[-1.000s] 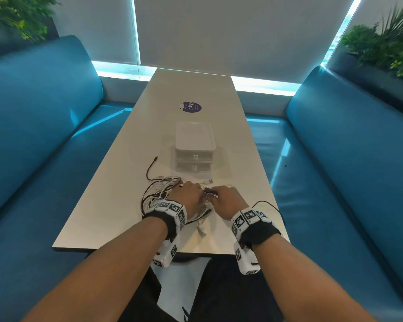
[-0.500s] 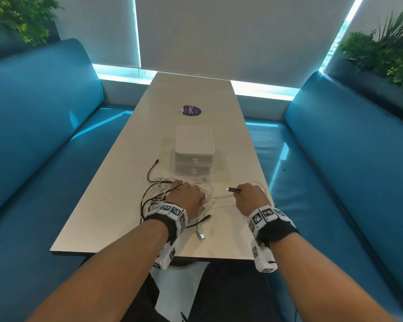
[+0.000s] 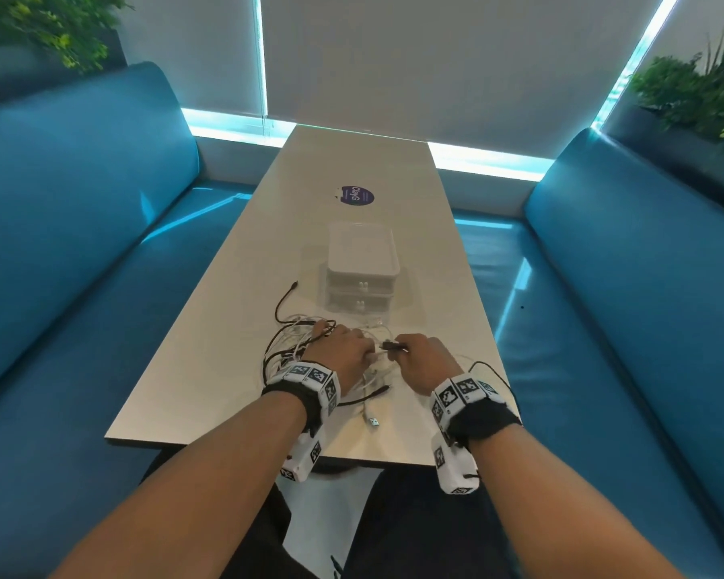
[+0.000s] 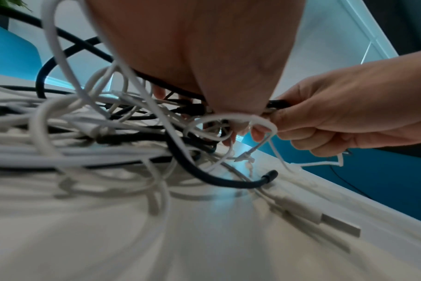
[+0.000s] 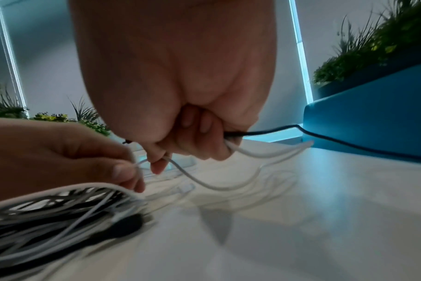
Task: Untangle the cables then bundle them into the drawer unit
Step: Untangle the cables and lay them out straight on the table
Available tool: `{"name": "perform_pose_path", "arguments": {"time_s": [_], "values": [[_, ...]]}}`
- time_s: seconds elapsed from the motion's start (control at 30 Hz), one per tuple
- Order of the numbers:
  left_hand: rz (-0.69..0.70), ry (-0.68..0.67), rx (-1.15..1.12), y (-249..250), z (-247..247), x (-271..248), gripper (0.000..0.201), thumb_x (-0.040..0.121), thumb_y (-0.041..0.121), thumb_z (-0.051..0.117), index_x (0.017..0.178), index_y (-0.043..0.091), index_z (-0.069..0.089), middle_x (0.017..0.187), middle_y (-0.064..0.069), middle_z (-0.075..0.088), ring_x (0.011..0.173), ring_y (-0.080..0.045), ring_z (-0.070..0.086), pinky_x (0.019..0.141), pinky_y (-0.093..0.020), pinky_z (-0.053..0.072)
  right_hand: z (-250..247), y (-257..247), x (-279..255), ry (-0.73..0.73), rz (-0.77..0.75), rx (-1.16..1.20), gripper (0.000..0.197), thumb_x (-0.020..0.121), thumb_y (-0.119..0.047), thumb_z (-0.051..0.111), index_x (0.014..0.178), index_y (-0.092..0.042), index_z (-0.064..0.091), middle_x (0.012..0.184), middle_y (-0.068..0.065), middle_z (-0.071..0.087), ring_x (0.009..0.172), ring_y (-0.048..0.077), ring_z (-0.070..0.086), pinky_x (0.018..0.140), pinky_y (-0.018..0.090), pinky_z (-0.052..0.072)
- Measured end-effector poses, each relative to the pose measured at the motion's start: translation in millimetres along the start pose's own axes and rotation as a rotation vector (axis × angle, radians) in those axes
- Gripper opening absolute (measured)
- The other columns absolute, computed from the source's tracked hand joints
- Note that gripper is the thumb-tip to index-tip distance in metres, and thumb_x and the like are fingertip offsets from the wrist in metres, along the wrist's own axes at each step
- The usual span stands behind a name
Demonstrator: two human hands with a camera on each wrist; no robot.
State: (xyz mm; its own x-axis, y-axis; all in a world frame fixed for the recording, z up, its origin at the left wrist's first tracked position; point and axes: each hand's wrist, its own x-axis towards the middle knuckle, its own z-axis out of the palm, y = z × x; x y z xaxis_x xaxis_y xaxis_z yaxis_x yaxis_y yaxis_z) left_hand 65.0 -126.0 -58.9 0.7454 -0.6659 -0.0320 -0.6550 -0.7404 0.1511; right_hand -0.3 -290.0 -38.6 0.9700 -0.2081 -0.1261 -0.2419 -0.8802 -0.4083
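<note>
A tangle of black and white cables lies on the near end of the table. My left hand rests on the tangle and pinches a white cable loop. My right hand is curled round a black cable and a white cable, its dark plug end poking out toward the left hand. The white drawer unit stands beyond the hands with both drawers closed.
A white USB plug lies near the table's front edge. A purple sticker sits further back. Blue benches flank the table, with plants behind them.
My right hand, which had pulled out to the right with the black plug half a second ago, has come back left beside the left hand. The left hand stayed on the tangle.
</note>
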Motion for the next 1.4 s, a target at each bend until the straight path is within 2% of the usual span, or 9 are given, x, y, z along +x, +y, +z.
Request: {"name": "perform_pose_path", "arguments": {"time_s": [0.23, 0.33, 0.43, 0.53, 0.67, 0.87, 1.17, 1.33, 1.4], "values": [[0.016, 0.012, 0.011, 0, 4, -1, 0.030, 0.104, 0.031, 0.036, 0.114, 0.027, 0.064, 0.126, 0.006, 0.056, 0.122, -0.022, 0.045, 0.104, -0.043, 0.028, -19, 40, -4, 0.033, 0.233, -0.031, 0.021, 0.096, -0.032, 0.054, 0.105, -0.023, 0.070, 0.100, 0.009, 0.069, 0.088, 0.029, 0.065, 0.080, 0.039, 0.055], [0.008, 0.028, 0.007, 5, 6, -1, 0.026, 0.103, 0.030, 0.040, 0.114, 0.025, 0.063, 0.127, 0.003, 0.055, 0.123, -0.025, 0.044, 0.105, -0.044, 0.033, -12, 23, -3, 0.118, 0.143, -0.071, 0.029, 0.099, -0.034, 0.046, 0.120, -0.021, 0.062, 0.108, 0.011, 0.068, 0.098, 0.033, 0.064, 0.085, 0.041, 0.053], [-0.004, 0.033, 0.030, 7, 4, -2, 0.022, 0.100, 0.031, 0.044, 0.108, 0.025, 0.064, 0.119, 0.002, 0.058, 0.120, -0.026, 0.046, 0.105, -0.046, 0.028, -1, -1, -3, 0.132, -0.007, -0.079, 0.038, 0.100, -0.034, 0.043, 0.137, -0.026, 0.051, 0.113, 0.013, 0.066, 0.105, 0.034, 0.061, 0.088, 0.043, 0.052], [-0.031, 0.026, 0.031, 10, -3, -2, 0.021, 0.097, 0.025, 0.043, 0.104, 0.023, 0.063, 0.114, 0.001, 0.057, 0.116, -0.027, 0.046, 0.103, -0.046, 0.029, 12, -14, 1, 0.068, -0.079, -0.066, 0.031, 0.099, -0.032, 0.042, 0.125, -0.028, 0.059, 0.111, 0.007, 0.069, 0.104, 0.032, 0.062, 0.086, 0.041, 0.052], [-0.028, 0.020, -0.052, 3, -2, 0, 0.020, 0.100, 0.027, 0.041, 0.102, 0.025, 0.061, 0.117, 0.003, 0.057, 0.118, -0.025, 0.046, 0.105, -0.045, 0.028, 13, -10, 6, 0.007, -0.014, -0.002, 0.022, 0.096, -0.038, 0.050, 0.103, -0.026, 0.067, 0.098, 0.007, 0.071, 0.093, 0.029, 0.064, 0.077, 0.037, 0.051], [0.002, 0.022, -0.060, -9, 0, 0, 0.031, 0.104, 0.036, 0.036, 0.119, 0.032, 0.062, 0.128, 0.009, 0.056, 0.122, -0.021, 0.045, 0.106, -0.046, 0.024, -6, 7, 10, 0.036, 0.079, 0.007, 0.019, 0.091, -0.042, 0.057, 0.098, -0.027, 0.068, 0.094, 0.006, 0.070, 0.087, 0.028, 0.064, 0.076, 0.038, 0.054], [0.015, 0.041, -0.006, -8, -3, -2, 0.029, 0.102, 0.033, 0.037, 0.113, 0.035, 0.063, 0.126, 0.013, 0.058, 0.117, -0.020, 0.048, 0.104, -0.047, 0.026, -28, 37, 7, 0.157, 0.332, -0.101, 0.018, 0.095, -0.031, 0.054, 0.101, -0.022, 0.068, 0.103, 0.008, 0.068, 0.092, 0.031, 0.064, 0.077, 0.034, 0.051], [-0.007, 0.020, 0.030, -2, -6, 3, 0.023, 0.100, 0.028, 0.039, 0.102, 0.032, 0.062, 0.115, 0.010, 0.059, 0.109, -0.022, 0.050, 0.098, -0.046, 0.027, -7, 17, 1, 0.105, 0.102, -0.109, 0.035, 0.097, -0.040, 0.048, 0.130, -0.031, 0.058, 0.118, 0.008, 0.066, 0.109, 0.030, 0.061, 0.092, 0.039, 0.050], [-0.010, 0.016, 0.038, 1, -6, 5, 0.022, 0.099, 0.026, 0.041, 0.102, 0.032, 0.062, 0.115, 0.009, 0.059, 0.109, -0.023, 0.050, 0.098, -0.045, 0.027, 2, 7, 3, 0.054, -0.005, -0.066, 0.037, 0.096, -0.041, 0.050, 0.132, -0.035, 0.056, 0.119, 0.006, 0.068, 0.110, 0.028, 0.061, 0.092, 0.037, 0.049]]}}
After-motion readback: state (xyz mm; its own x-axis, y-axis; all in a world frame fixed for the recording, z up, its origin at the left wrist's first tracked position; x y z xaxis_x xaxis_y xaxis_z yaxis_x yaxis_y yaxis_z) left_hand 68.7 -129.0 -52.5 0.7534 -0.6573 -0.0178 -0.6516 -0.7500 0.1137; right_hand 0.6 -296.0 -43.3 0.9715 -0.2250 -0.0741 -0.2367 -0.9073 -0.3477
